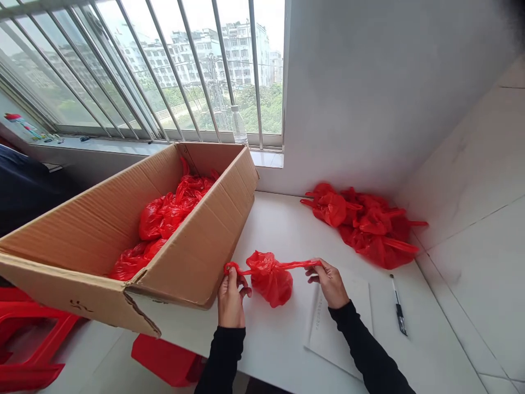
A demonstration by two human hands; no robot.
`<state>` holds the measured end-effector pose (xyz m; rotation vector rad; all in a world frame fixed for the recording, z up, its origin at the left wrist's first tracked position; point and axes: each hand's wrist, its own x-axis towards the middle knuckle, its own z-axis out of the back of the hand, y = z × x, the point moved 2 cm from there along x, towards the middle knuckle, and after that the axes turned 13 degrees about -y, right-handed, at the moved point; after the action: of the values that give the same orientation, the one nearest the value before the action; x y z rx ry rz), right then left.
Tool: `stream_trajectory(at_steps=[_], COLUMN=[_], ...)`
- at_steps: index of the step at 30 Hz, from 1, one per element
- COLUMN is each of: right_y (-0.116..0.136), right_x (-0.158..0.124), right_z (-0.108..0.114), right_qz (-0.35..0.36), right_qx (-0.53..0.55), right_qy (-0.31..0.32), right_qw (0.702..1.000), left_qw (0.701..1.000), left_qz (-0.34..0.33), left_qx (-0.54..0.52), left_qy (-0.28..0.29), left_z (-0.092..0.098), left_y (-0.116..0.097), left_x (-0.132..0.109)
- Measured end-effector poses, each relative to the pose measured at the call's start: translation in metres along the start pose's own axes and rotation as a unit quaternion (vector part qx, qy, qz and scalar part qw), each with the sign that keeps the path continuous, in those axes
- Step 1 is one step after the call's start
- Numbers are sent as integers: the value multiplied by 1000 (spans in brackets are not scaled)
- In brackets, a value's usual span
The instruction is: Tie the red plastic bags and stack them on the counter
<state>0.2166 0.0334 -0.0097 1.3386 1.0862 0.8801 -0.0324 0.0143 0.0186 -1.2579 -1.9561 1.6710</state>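
Note:
A small filled red plastic bag (pixel 271 280) rests on the white table (pixel 287 339) in front of me. My left hand (pixel 230 301) pinches one of its handles, pulled out to the left. The other handle stretches to the right, gripped by my right hand (pixel 330 283). Both handles are drawn taut and the knot sits between my hands. Black sleeves cover both my arms.
An open cardboard box (pixel 123 241) holding several red bags overhangs the table's left edge. A pile of tied red bags (pixel 365 224) lies at the back right by the wall. A sheet of paper (pixel 340 328) and a black pen (pixel 398 306) lie to the right. Red stools (pixel 28 339) stand below left.

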Motion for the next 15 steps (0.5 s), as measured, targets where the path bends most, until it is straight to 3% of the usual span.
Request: stream_trajectory(at_steps=[3,7,11,15], right_y=[13,39,42,28], right_x=[-1,-7,-11,-21], right_z=[-10,-28,-32,-26], right_qz=[-56,-114,-129,-112], right_qx=[108,240,297,253], right_qy=[21,110,118,132], right_qw=[992,958,939,952], left_qw=[999,996,997,997], left_qz=[-40,-62,-18,40], left_qx=[22,17,-75,-53], left_qy=[15,69,24,-30], left_z=[-3,-17,-19,1], left_y=[0,-14,-18,-3], left_x=[-13,-30,-19,-4])
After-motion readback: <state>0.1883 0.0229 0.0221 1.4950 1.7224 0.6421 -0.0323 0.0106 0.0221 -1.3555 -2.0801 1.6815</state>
